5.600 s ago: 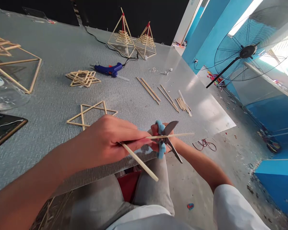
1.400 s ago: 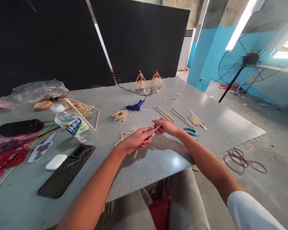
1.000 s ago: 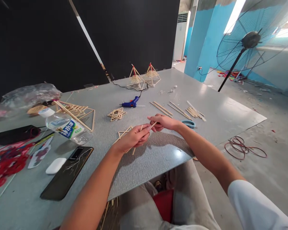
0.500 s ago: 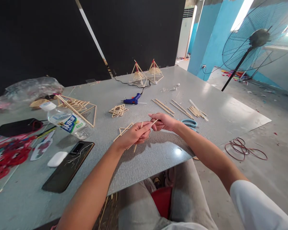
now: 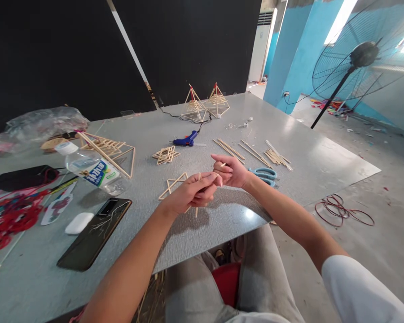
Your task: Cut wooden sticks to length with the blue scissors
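My left hand (image 5: 199,190) is closed around a thin wooden stick (image 5: 196,211), whose ends show above and below the fingers. Touching it at the fingertips, my right hand (image 5: 230,171) is curled, with the tip of a light wooden stick (image 5: 223,165) showing between its fingers. Most of both sticks is hidden by the hands. A flat star-shaped stick frame (image 5: 170,185) lies on the table, partly behind my left hand. Farther back lies a small stack of stick stars (image 5: 166,155).
A blue glue gun (image 5: 186,140), loose sticks (image 5: 229,150) and blue-handled scissors (image 5: 264,174) lie around the hands. To the left are a bottle (image 5: 96,169), a phone (image 5: 96,233) and a larger stick pyramid (image 5: 112,150). Two stick pyramids (image 5: 216,102) stand at the back.
Both hands have come closer together, my left hand shifting slightly right. The stick in my right hand shows less, and more of the flat star frame is uncovered.
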Demonstrator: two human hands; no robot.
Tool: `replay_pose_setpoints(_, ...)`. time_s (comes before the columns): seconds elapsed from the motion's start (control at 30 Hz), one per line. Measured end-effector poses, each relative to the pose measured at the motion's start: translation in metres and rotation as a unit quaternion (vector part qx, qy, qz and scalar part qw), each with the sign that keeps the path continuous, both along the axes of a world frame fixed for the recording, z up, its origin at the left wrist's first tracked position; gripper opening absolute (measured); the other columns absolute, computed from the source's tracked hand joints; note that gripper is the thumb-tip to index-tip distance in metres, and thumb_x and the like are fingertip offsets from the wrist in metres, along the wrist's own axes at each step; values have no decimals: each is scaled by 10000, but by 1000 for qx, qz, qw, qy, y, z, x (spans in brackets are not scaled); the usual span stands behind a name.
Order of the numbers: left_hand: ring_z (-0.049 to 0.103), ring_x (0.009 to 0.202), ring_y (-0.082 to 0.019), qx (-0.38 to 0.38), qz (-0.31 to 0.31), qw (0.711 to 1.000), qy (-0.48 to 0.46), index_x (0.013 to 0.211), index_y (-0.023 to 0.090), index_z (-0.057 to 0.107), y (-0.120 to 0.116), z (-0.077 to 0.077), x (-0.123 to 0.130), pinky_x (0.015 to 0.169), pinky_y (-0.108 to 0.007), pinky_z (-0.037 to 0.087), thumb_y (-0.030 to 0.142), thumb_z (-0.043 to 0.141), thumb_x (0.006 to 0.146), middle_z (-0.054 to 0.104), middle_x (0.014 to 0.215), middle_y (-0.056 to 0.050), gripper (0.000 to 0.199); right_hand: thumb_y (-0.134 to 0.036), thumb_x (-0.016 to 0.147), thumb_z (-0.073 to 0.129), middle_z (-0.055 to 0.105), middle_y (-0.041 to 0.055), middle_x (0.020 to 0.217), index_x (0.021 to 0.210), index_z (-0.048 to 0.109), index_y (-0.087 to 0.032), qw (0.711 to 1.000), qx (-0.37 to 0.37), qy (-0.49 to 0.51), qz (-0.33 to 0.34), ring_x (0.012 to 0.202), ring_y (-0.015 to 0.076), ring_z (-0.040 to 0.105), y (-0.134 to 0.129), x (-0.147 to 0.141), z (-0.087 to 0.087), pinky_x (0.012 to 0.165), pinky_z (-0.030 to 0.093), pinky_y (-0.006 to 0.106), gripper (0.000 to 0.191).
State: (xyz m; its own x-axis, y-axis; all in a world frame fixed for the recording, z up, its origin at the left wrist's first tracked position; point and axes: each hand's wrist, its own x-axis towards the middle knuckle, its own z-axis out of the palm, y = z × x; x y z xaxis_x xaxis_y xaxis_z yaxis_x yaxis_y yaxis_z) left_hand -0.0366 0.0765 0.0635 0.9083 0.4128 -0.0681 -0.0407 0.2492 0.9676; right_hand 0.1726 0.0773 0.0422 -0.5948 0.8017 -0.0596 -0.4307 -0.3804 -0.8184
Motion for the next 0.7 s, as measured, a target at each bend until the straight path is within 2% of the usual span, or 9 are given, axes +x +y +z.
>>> replay_pose_setpoints(0.1, 95, 434, -61, -10, 8, 1000, -5, 887, 206, 621, 0, 3, 2, 402, -190, 104, 562, 648, 1038, 247, 544, 112, 388, -487, 1170, 397, 199, -55, 454, 543, 156, -238, 1000, 8, 10, -26, 455, 97, 191, 1, -2, 0, 467, 294, 224, 717)
replay_pose_setpoints(0.2, 153, 458, -66, -30, 39, 998, -28, 730, 221, 469, 0, 6, 4, 423, -202, 162, 498, 708, 959, 229, 569, 98, 431, -455, 1118, 540, 203, -85, 511, 600, 230, -240, 995, 30, 8, -99, 486, 97, 135, 5, -4, -1, 454, 236, 225, 641)
replay_pose_setpoints(0.27, 193, 490, -72, -26, 75, 995, -54, 693, 226, 410, 2, 6, 6, 455, -209, 210, 433, 750, 893, 235, 584, 89, 446, -450, 1076, 621, 214, -96, 550, 637, 281, -243, 987, 47, -7, -155, 500, 96, 138, 9, -4, -3, 459, 216, 227, 593)
replay_pose_setpoints(0.33, 209, 509, -77, -11, 108, 991, -76, 717, 218, 452, 3, 2, 10, 474, -211, 233, 418, 757, 869, 269, 591, 85, 395, -480, 1025, 702, 249, -102, 572, 662, 325, -246, 977, 54, -37, -203, 505, 89, 162, 13, -3, -6, 465, 208, 231, 573)
replay_pose_setpoints(0.43, 231, 499, -88, 6, 129, 989, -77, 856, 210, 547, 2, -10, 18, 473, -207, 244, 487, 706, 922, 348, 591, 85, 326, -539, 942, 797, 335, -104, 583, 717, 438, -243, 959, 45, -79, -270, 499, 79, 204, 18, 2, -9, 468, 197, 238, 516)
replay_pose_setpoints(0.57, 267, 467, -92, 45, 117, 991, -51, 919, 221, 551, -5, -29, 31, 451, -200, 235, 639, 647, 995, 400, 580, 90, 435, -587, 918, 792, 405, -93, 601, 859, 592, -229, 932, 22, -103, -346, 488, 84, 263, 23, 13, -6, 474, 205, 245, 414)
replay_pose_setpoints(0.7, 231, 456, -83, 82, 109, 990, -34, 977, 217, 592, -14, -37, 39, 429, -204, 188, 754, 629, 986, 345, 603, 108, 538, -602, 925, 733, 329, -102, 604, 806, 518, -249, 916, 36, -123, -380, 503, 98, 263, 26, 39, 0, 484, 233, 249, 430)
